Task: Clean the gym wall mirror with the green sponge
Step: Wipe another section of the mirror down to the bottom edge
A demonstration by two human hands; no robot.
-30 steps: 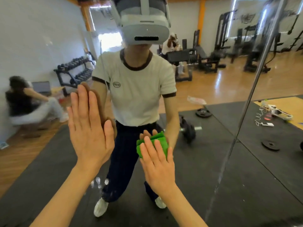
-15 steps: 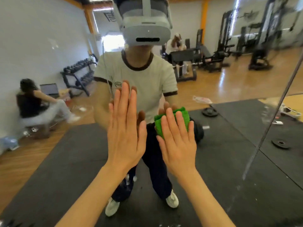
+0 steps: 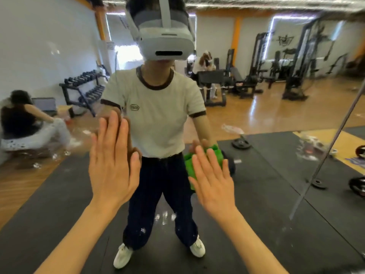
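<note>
The gym wall mirror point(image 3: 276, 175) fills the view and reflects me and the gym behind. My right hand point(image 3: 213, 178) lies flat with straight fingers over the green sponge point(image 3: 189, 167) and presses it against the glass at about waist height of my reflection. Only the sponge's left and top edges show past my fingers. My left hand point(image 3: 112, 161) is flat on the mirror with straight fingers, left of the sponge.
A vertical seam point(image 3: 325, 151) between mirror panels runs slanted at the right. The glass reflects black floor mats, weight plates point(image 3: 242, 144), a dumbbell rack point(image 3: 85, 89), exercise machines and a seated person point(image 3: 25, 123) at the left.
My right hand slid the sponge up and to the right, then down and right again. My left hand shifted right along the glass and stays flat.
</note>
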